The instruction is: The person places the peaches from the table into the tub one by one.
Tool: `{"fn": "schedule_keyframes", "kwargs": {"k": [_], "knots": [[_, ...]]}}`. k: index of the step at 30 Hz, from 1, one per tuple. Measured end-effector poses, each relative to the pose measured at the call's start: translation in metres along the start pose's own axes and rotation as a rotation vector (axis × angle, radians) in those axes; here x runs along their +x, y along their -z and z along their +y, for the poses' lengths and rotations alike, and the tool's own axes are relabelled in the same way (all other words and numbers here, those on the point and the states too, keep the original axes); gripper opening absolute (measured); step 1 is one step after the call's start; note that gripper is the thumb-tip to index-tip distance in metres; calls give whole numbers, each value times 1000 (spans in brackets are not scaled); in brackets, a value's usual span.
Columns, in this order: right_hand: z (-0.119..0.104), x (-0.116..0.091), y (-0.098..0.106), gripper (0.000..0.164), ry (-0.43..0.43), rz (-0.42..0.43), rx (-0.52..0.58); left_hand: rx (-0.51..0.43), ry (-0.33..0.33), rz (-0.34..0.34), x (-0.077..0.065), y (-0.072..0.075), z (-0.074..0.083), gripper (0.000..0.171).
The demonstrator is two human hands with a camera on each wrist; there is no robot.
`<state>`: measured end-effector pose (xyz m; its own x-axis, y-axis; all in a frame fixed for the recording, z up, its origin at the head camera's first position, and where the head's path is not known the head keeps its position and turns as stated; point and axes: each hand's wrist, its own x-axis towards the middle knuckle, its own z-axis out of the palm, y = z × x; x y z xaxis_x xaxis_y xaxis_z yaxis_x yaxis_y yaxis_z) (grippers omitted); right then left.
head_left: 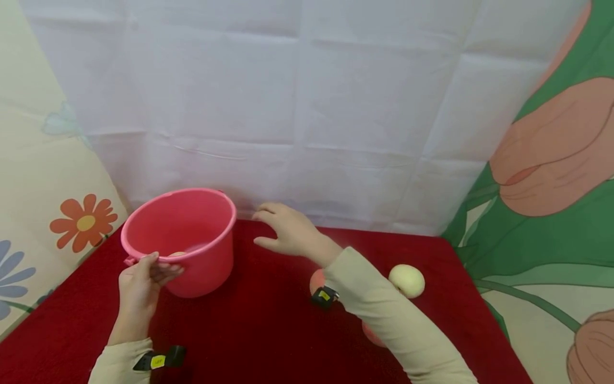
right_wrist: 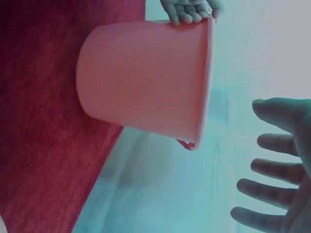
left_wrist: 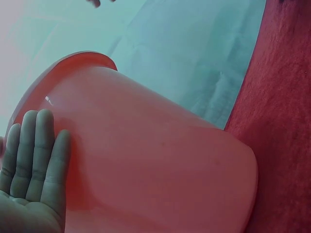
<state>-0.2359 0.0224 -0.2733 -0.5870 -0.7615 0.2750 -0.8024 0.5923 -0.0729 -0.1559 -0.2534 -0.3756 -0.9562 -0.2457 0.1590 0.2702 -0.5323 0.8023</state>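
Observation:
A pink plastic bucket stands on the red cloth at the left, its mouth tilted into view. My left hand holds its near left rim, thumb over the edge; in the left wrist view the straight fingers lie along the outer wall. Just inside the near rim shows a bit of a pale rounded thing, mostly hidden. To the right of the bucket my right hand hovers with spread fingers, holding nothing; the right wrist view shows its fingers apart from the bucket wall.
A pale yellow round thing lies right of my right forearm. Two pinkish round things, one near the wrist and one lower, are partly hidden by that sleeve. A white sheet hangs behind the red cloth.

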Motion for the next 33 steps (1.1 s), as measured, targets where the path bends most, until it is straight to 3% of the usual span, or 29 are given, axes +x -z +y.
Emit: {"fn": "schedule_keyframes", "kwargs": {"k": [15, 33], "knots": [[12, -36, -4, 41, 22, 0, -2, 10, 9, 51, 1, 3, 0, 36], [21, -76, -11, 37, 17, -10, -15, -10, -15, 25, 3, 3, -3, 38]]}}
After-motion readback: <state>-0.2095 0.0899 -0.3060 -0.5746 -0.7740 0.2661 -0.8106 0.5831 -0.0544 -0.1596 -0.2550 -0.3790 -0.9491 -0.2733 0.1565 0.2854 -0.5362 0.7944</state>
